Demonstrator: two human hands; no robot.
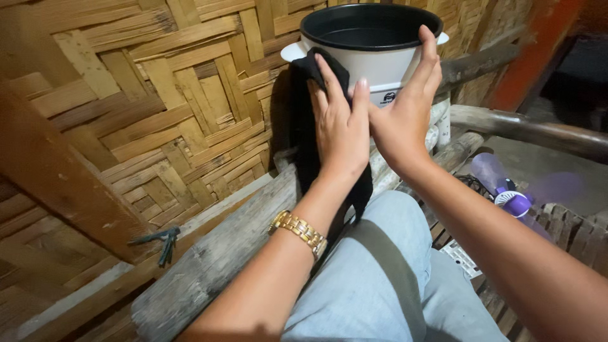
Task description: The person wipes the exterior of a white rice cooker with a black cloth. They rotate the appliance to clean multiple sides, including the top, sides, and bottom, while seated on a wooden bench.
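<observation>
From the head view, I am pressing my left hand (340, 123), fingers flat together, on a limp black cloth (304, 136) against the white cooker (380, 60) on the wooden beam (215, 253). My right hand (405, 111), fingers together, is bracing its smooth, probably slippery, light-looking wall; the 2 side handles look like the safest hold.

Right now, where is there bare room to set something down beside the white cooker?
The weathered wooden beam lies bare from the grey-jeaned knee down toward the woven bamboo wall. It is crowded around the white cooker with black inner pot: left hand pressing a black cloth, right hand on its side. The purple fan fills the right.
</observation>
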